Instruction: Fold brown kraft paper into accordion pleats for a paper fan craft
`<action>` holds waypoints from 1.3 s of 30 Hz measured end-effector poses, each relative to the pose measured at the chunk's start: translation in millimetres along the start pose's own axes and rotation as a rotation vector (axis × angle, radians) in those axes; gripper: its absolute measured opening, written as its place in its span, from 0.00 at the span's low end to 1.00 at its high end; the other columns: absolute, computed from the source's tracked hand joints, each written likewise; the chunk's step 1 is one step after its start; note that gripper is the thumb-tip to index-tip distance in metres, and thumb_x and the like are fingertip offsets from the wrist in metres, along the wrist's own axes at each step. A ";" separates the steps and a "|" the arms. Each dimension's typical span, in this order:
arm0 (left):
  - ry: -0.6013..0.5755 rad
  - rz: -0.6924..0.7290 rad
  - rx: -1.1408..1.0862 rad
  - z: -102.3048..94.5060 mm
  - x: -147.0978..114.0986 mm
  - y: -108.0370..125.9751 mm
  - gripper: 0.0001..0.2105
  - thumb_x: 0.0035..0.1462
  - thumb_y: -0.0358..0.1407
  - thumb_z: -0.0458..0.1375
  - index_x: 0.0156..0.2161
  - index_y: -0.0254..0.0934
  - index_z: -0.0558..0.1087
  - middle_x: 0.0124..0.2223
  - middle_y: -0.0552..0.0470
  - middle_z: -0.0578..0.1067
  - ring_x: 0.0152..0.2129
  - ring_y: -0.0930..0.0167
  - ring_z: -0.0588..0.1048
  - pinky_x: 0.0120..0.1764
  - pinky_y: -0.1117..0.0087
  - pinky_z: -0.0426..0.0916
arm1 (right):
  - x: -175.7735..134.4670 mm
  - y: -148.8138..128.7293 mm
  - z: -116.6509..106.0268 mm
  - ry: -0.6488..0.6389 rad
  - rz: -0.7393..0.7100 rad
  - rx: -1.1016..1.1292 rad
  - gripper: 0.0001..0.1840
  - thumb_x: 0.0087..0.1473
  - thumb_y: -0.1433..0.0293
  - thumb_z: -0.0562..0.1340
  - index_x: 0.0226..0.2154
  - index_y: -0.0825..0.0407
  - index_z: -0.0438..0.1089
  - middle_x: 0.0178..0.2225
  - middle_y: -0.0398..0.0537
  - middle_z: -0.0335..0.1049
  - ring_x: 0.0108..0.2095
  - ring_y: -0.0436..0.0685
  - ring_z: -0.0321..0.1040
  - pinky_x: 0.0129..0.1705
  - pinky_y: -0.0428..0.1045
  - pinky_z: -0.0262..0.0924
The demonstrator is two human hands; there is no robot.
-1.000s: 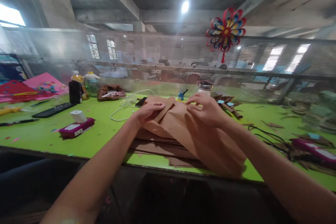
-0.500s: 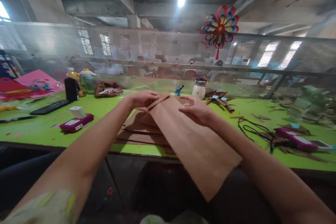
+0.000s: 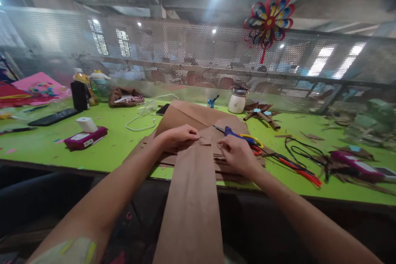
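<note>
A long brown paper strip lies over the table's front edge and hangs down toward me, its far end folded over in a small flap. My left hand pinches that far end at its left corner. On the other side, my right hand is closed with thumb and forefinger together, just right of the flap; what it holds, if anything, is hidden. Beneath both hands is a pile of brown paper sheets. Blue-handled scissors lie on the pile, partly behind my right hand.
Red-handled pliers and a black cord lie to the right, near a purple device. Another purple device bears a white charger at left. A white jar stands behind, before a mesh partition.
The strip has swung from a slant to nearly straight toward me, and its far end is lower. Both hands came down nearer; the right fingers closed. Scissors and pliers now show.
</note>
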State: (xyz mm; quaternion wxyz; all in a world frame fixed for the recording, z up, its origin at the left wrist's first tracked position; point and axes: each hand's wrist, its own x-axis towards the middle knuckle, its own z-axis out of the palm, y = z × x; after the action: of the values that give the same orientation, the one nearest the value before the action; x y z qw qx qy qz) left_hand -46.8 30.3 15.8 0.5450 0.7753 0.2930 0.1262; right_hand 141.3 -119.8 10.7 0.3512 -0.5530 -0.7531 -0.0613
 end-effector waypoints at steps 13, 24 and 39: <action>0.130 0.191 0.341 -2.1 5.5 -8.4 0.08 0.46 0.35 0.56 0.21 0.33 0.71 0.17 0.56 0.65 0.16 0.76 0.58 0.22 0.74 0.50 | 42.9 26.8 54.1 -0.235 -0.377 -0.073 0.14 0.50 0.78 0.55 0.41 0.55 0.66 0.41 0.53 0.64 0.44 0.57 0.56 0.44 0.52 0.53; 0.075 0.027 0.094 -4.9 -0.4 -15.4 0.13 0.47 0.43 0.57 0.25 0.34 0.72 0.15 0.55 0.62 0.11 0.77 0.54 0.18 0.74 0.45 | 49.4 13.4 46.0 -0.238 -0.526 -0.294 0.12 0.54 0.74 0.53 0.41 0.56 0.67 0.37 0.55 0.65 0.40 0.59 0.54 0.41 0.54 0.50; 0.042 0.172 0.394 -13.4 12.4 -19.3 0.07 0.46 0.34 0.56 0.25 0.33 0.75 0.22 0.54 0.69 0.20 0.75 0.62 0.24 0.75 0.52 | 56.4 33.8 67.2 -0.229 -0.035 0.384 0.07 0.48 0.70 0.60 0.23 0.54 0.70 0.29 0.47 0.72 0.30 0.52 0.66 0.34 0.48 0.59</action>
State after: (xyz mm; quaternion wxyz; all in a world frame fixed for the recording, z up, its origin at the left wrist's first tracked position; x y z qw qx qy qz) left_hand -50.0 52.5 1.5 0.3639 0.8863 0.2560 0.1289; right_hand 131.9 -30.0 -15.9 0.3610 -0.4663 -0.7953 0.1406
